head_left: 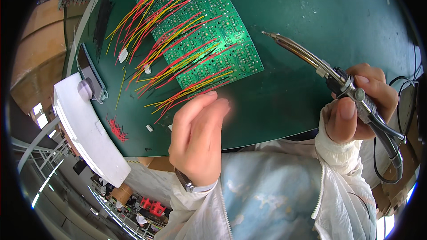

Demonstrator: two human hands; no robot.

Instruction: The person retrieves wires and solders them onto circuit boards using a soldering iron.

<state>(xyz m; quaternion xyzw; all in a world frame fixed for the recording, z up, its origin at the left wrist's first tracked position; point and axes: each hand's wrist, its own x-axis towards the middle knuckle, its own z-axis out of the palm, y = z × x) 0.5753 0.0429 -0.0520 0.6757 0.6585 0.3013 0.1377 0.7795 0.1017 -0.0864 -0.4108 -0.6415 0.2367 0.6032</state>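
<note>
My right hand [360, 106] is wrapped round a soldering iron [307, 58] with a slim metal tube along its shaft. The iron's tip points up and left, apart from the board. Several red and yellow wires [178, 66] lie in rows across a green circuit board panel [238, 31], their far ends hanging past its left edge. Just below the panel's near edge, my left hand [200, 138] is closed with its fingers pressed together. Its fingertips are close to the lowest wires; whether they pinch anything is hidden.
A pile of short red wire pieces [117, 130] lies on the green work mat [284, 102] at the left. Near the left edge are a white curved box-like device [89, 126] and a dark flat phone-like object [91, 73]. A black cable [378, 169] loops by my right arm.
</note>
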